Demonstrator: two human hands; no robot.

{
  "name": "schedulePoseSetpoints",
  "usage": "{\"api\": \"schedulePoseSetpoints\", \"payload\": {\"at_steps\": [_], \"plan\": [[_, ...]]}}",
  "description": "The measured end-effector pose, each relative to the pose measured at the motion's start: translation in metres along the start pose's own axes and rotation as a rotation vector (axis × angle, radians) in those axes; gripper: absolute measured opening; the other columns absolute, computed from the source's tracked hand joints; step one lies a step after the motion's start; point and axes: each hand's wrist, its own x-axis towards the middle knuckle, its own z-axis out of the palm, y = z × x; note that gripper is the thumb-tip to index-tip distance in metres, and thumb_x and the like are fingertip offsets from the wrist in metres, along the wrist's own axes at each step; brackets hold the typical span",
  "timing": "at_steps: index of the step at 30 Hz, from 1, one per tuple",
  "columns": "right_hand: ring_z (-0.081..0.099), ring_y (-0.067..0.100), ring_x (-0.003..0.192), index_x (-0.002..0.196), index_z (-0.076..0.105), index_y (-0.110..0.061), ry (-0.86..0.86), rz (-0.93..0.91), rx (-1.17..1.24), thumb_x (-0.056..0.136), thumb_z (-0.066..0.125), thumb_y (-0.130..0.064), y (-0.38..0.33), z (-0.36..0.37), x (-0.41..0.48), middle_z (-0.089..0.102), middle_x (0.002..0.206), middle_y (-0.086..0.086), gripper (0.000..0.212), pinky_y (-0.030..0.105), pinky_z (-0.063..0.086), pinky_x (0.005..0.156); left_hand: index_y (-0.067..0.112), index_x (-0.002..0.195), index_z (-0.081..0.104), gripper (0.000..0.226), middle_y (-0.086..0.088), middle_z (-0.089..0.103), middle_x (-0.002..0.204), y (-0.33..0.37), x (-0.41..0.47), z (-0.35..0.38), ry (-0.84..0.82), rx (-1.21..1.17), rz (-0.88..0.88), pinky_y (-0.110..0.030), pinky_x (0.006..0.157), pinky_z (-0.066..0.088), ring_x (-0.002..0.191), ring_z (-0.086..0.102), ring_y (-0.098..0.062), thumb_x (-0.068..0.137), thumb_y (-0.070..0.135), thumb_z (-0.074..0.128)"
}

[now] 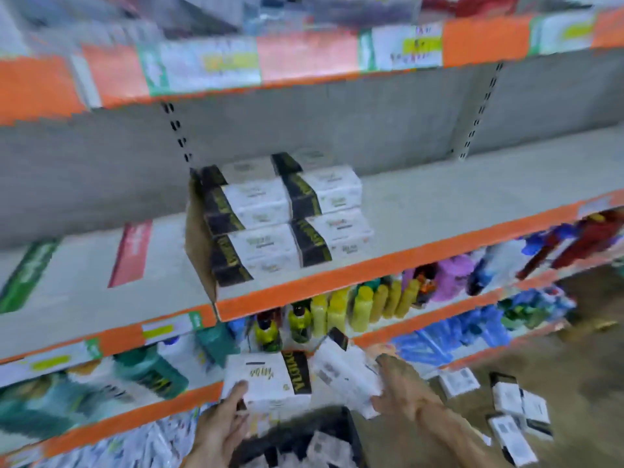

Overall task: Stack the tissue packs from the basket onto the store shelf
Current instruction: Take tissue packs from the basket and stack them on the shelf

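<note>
My left hand [224, 417] grips a white tissue pack with a black and yellow band [266, 376] at the bottom centre. My right hand [398, 388] holds a second white tissue pack [344, 369] tilted beside it. Both packs hover over a black basket [351, 430] that holds more packs. On the grey middle shelf [439, 211] above, several matching packs [287, 214] stand stacked in two columns next to a cardboard divider [197, 244].
Orange price strips edge each shelf. Yellow bottles [364, 307] and blue packets [449, 336] fill the lower shelf. Several tissue packs [516, 407] lie loose on the brown floor at right. The middle shelf is bare to the right of the stack.
</note>
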Motion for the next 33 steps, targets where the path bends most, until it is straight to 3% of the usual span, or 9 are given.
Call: {"api": "schedulePoseSetpoints", "payload": {"at_steps": [3, 6, 9, 13, 16, 21, 25, 29, 33], "plan": [[0.053, 0.026, 0.119, 0.131, 0.043, -0.014, 0.08, -0.082, -0.079, 0.072, 0.069, -0.04, -0.022, -0.068, -0.026, 0.055, 0.129, 0.006, 0.07, 0.031, 0.041, 0.082, -0.003, 0.103, 0.062, 0.046, -0.016, 0.063, 0.091, 0.03, -0.045, -0.01, -0.066, -0.03, 0.045, -0.037, 0.092, 0.048, 0.094, 0.061, -0.031, 0.077, 0.031, 0.078], [0.049, 0.03, 0.121, 0.129, 0.045, -0.012, 0.12, -0.158, -0.136, 0.064, 0.063, -0.049, -0.038, -0.122, -0.043, 0.053, 0.124, 0.008, 0.077, 0.033, 0.042, 0.084, -0.001, 0.113, 0.059, 0.051, -0.018, 0.062, 0.111, 0.059, -0.083, -0.017, -0.153, -0.136, 0.042, -0.04, 0.101, 0.047, 0.105, 0.059, -0.031, 0.077, 0.028, 0.079], [0.058, 0.021, 0.102, 0.12, 0.052, -0.02, 0.18, -0.206, -0.094, 0.067, 0.071, -0.034, -0.048, -0.168, -0.051, 0.059, 0.108, 0.001, 0.058, 0.027, 0.04, 0.073, 0.003, 0.126, 0.053, 0.063, -0.019, 0.055, 0.131, 0.086, -0.109, -0.013, -0.199, -0.177, 0.114, -0.04, 0.104, 0.045, 0.117, 0.057, -0.033, 0.075, 0.026, 0.081], [0.057, 0.015, 0.083, 0.117, 0.053, -0.021, 0.239, -0.246, -0.055, 0.065, 0.074, -0.031, -0.051, -0.208, -0.046, 0.061, 0.105, -0.003, 0.057, 0.023, 0.044, 0.063, 0.004, 0.123, 0.055, 0.055, -0.019, 0.054, 0.131, 0.107, -0.129, 0.005, -0.256, -0.221, 0.221, -0.038, 0.101, 0.048, 0.12, 0.055, -0.032, 0.078, 0.025, 0.079], [0.053, 0.018, 0.089, 0.116, 0.052, -0.019, 0.294, -0.291, -0.099, 0.064, 0.074, -0.034, -0.046, -0.229, -0.034, 0.061, 0.11, 0.003, 0.058, 0.031, 0.046, 0.074, 0.003, 0.122, 0.055, 0.055, -0.022, 0.056, 0.128, 0.118, -0.135, 0.023, -0.263, -0.245, 0.269, -0.034, 0.095, 0.049, 0.121, 0.054, -0.031, 0.079, 0.028, 0.077], [0.054, 0.022, 0.104, 0.119, 0.052, -0.021, 0.385, -0.332, -0.126, 0.066, 0.072, -0.032, -0.039, -0.266, -0.017, 0.058, 0.113, 0.001, 0.057, 0.038, 0.049, 0.083, 0.007, 0.131, 0.051, 0.063, -0.019, 0.056, 0.129, 0.132, -0.134, 0.053, -0.26, -0.284, 0.311, -0.035, 0.099, 0.049, 0.117, 0.057, -0.028, 0.079, 0.03, 0.078], [0.045, 0.02, 0.115, 0.128, 0.048, -0.023, 0.642, -0.446, -0.153, 0.071, 0.072, -0.025, -0.037, -0.279, 0.007, 0.053, 0.119, -0.003, 0.062, 0.038, 0.048, 0.087, 0.006, 0.129, 0.054, 0.06, -0.017, 0.059, 0.125, 0.141, -0.131, 0.074, -0.207, -0.342, 0.332, -0.032, 0.09, 0.05, 0.111, 0.059, -0.027, 0.079, 0.03, 0.077], [0.051, 0.019, 0.102, 0.118, 0.052, -0.02, 0.741, -0.627, -0.239, 0.05, 0.081, -0.008, -0.037, -0.261, 0.037, 0.058, 0.11, -0.002, 0.075, 0.034, 0.055, 0.072, 0.005, 0.122, 0.06, 0.051, -0.017, 0.063, 0.121, 0.142, -0.124, 0.093, -0.13, -0.418, 0.316, -0.032, 0.086, 0.053, 0.094, 0.061, -0.025, 0.08, 0.028, 0.076], [0.057, 0.022, 0.094, 0.115, 0.046, -0.017, 0.756, -0.622, -0.327, 0.03, 0.084, 0.0, -0.036, -0.233, 0.059, 0.052, 0.109, 0.0, 0.094, 0.029, 0.054, 0.069, 0.006, 0.117, 0.059, 0.044, -0.016, 0.062, 0.121, 0.143, -0.123, 0.105, -0.073, -0.505, 0.305, -0.033, 0.091, 0.049, 0.084, 0.06, -0.022, 0.081, 0.026, 0.074]]}}
